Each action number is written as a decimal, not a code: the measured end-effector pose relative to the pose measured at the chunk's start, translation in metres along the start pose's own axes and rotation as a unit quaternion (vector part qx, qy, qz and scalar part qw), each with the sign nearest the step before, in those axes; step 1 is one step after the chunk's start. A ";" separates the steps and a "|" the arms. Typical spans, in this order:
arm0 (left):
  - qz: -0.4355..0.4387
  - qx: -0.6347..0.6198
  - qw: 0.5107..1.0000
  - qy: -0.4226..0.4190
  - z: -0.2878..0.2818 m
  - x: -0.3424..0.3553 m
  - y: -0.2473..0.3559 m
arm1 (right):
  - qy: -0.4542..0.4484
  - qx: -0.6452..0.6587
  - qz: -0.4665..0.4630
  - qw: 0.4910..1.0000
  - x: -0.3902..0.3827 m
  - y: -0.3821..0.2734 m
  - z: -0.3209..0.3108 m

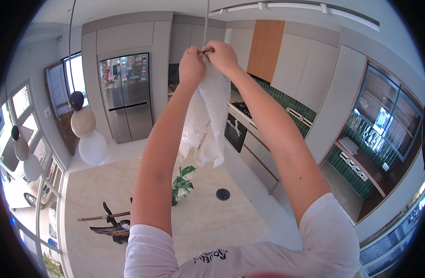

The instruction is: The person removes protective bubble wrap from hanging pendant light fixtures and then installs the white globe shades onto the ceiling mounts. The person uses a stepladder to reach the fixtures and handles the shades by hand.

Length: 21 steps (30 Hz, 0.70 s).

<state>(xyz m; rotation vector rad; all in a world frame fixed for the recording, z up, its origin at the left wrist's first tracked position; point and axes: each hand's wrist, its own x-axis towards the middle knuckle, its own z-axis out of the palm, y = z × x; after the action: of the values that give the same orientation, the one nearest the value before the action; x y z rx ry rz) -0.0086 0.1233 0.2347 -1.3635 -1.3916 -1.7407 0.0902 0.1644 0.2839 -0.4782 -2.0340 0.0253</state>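
Note:
Both my arms reach up and forward to a sheet of clear bubble wrap (205,118) that hangs from a thin pendant cord (206,23). The wrap is gathered narrow at its top and falls loose and ragged below; whatever it may cover is hidden. My left hand (192,66) is closed at the left of the gathered neck. From the right, my right hand (222,57) pinches at the same spot. Between the fingertips shows a thin dark tie (204,52), partly covered by my fingers.
Below stands a beige stone-topped table (221,217) with a potted variegated plant (182,183), a round dark disc (222,194) and a dark ornament on a stand (115,227). Two pendant lamps (92,147) (32,167) of stacked balls hang at left. Behind are a steel fridge (127,99) and kitchen cabinets (291,60).

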 end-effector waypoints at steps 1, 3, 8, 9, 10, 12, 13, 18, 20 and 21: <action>-0.004 0.002 1.000 -0.003 0.000 0.000 0.000 | 0.014 -0.006 -0.027 1.000 0.001 -0.001 0.000; -0.004 0.005 1.000 0.003 0.000 0.001 0.000 | 0.019 -0.029 -0.041 0.999 0.003 -0.002 0.001; -0.002 -0.015 1.000 0.013 0.001 0.002 -0.005 | 0.050 -0.013 -0.072 0.996 -0.003 -0.001 0.007; -0.009 -0.023 1.000 0.006 0.001 0.001 -0.006 | 0.045 -0.013 -0.065 0.997 -0.007 0.000 0.008; -0.020 -0.029 0.999 0.005 0.001 0.000 -0.007 | 0.044 -0.022 -0.077 0.996 -0.006 0.000 0.008; -0.027 -0.030 0.999 0.009 0.002 0.000 -0.007 | 0.043 -0.049 -0.081 0.995 -0.006 0.001 0.007; -0.025 -0.026 0.999 0.012 0.002 0.000 -0.007 | 0.035 -0.047 -0.068 0.996 -0.005 0.001 0.007; -0.056 -0.052 0.997 0.004 0.004 0.000 -0.006 | 0.042 -0.017 -0.060 0.997 -0.008 0.004 0.008; -0.095 -0.078 0.992 -0.002 0.004 0.000 -0.007 | 0.039 -0.041 -0.071 0.996 -0.006 0.003 0.008; -0.095 -0.077 0.992 0.002 0.005 0.000 -0.008 | 0.032 -0.059 -0.063 0.996 -0.005 0.003 0.007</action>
<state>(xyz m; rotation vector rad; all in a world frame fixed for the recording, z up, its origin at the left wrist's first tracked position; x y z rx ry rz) -0.0134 0.1301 0.2315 -1.3410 -1.4517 -2.0104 0.0871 0.1665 0.2758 -0.4180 -2.0052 -0.1862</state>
